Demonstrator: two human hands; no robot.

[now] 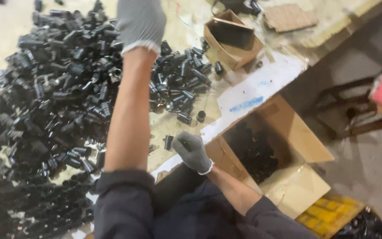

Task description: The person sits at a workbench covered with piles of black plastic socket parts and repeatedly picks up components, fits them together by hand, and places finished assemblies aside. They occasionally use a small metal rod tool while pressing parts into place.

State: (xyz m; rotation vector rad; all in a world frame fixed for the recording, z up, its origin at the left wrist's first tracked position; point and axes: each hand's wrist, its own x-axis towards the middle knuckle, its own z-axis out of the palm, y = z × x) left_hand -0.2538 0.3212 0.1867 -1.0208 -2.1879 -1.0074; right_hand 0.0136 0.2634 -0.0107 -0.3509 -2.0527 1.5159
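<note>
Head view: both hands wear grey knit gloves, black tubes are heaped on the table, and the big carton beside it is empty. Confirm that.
Not quite. In the head view the big carton is not empty: dark parts lie inside. The grey gloves on the left hand and right hand and the heaped black tubes are right.

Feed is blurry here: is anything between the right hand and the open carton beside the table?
Nothing visible. The right hand sits at the table edge, right beside the open carton of black parts; only the carton's near flap lies between them.
</note>
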